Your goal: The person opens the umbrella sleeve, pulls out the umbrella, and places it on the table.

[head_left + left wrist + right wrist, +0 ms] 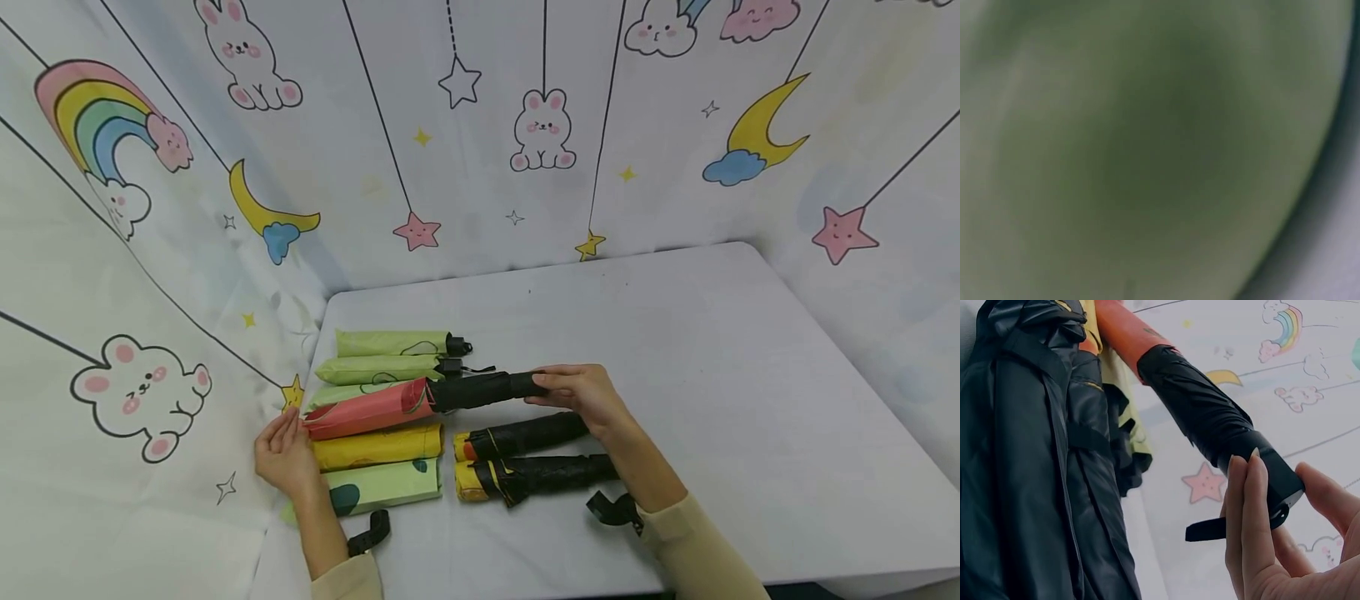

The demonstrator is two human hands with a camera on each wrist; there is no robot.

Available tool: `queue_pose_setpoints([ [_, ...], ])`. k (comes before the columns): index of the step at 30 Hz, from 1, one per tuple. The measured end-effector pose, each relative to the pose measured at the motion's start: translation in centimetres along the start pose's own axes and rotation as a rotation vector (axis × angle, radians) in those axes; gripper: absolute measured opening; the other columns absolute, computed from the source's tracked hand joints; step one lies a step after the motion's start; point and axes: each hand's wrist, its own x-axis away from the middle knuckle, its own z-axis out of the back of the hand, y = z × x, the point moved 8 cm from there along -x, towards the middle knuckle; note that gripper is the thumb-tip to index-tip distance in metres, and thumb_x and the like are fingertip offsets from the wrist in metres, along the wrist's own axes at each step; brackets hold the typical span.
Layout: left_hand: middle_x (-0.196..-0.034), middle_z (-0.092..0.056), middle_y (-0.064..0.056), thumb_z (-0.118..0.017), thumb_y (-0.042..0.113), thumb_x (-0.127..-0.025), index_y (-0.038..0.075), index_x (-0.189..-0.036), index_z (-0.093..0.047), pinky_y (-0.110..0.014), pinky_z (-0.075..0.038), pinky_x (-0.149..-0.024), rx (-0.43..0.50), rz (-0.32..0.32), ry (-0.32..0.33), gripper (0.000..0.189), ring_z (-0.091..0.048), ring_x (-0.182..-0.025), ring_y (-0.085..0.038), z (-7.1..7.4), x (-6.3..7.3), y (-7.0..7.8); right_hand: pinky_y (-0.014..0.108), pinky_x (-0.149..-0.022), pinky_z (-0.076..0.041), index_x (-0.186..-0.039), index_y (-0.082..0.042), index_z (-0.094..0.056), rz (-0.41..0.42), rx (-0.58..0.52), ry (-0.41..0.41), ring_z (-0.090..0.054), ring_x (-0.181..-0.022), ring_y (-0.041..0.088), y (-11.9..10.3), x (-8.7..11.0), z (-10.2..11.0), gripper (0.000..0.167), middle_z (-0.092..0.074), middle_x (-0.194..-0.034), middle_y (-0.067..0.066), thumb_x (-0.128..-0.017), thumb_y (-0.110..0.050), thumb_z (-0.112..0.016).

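A folded black umbrella (480,390) sits partly inside a red sleeve (375,409), slanting over the row of sleeved umbrellas. My right hand (588,398) grips its black handle (1279,478) between thumb and fingers, and a dark strap hangs there in the right wrist view. At the far left end, my left hand (288,457) pinches the tip of the red sleeve. The left wrist view is filled by a blurred green surface (1166,150) that hides the fingers.
Behind lie several green-sleeved umbrellas (390,343). In front are a yellow sleeve (378,447) and a light green sleeve (397,483). Two folded black umbrellas (536,435) with yellow ends lie by my right forearm. A cartoon-printed cloth (480,192) borders the white table (712,375).
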Motion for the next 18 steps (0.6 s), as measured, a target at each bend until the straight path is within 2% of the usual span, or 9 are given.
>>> queue_pose_setpoints([
  [5,-0.132,-0.065,-0.029,-0.063,-0.02,-0.092,-0.013,-0.127,-0.06,-0.036,-0.053,-0.106,0.016,0.008,0.002,0.036,-0.068,-0.121,-0.03,0.0,-0.1,-0.1,0.048,-0.094,-0.06,-0.124,0.017,-0.066,0.017,0.002,-0.016,-0.078,-0.092,0.028,-0.2,0.1,0.6,0.046,-0.077,-0.109,0.013,-0.091,-0.009,-0.082],
  [13,-0.13,-0.067,-0.028,-0.065,-0.019,-0.091,-0.012,-0.125,-0.062,-0.026,-0.058,-0.095,0.039,0.005,0.022,0.034,-0.069,-0.118,-0.03,0.2,-0.2,-0.2,0.046,-0.096,-0.059,-0.127,0.019,-0.062,0.023,-0.002,-0.018,-0.078,-0.092,0.03,-0.2,0.6,1.7,0.048,-0.076,-0.111,0.014,-0.092,-0.008,-0.08],
  [18,-0.13,-0.066,-0.028,-0.065,-0.018,-0.092,-0.012,-0.125,-0.062,-0.026,-0.058,-0.095,0.031,0.009,0.026,0.034,-0.068,-0.12,-0.031,0.2,-0.2,-0.2,0.046,-0.096,-0.059,-0.128,0.021,-0.061,0.018,-0.01,-0.006,-0.079,-0.091,0.031,0.0,0.7,2.5,0.05,-0.076,-0.111,0.014,-0.092,-0.007,-0.08],
])
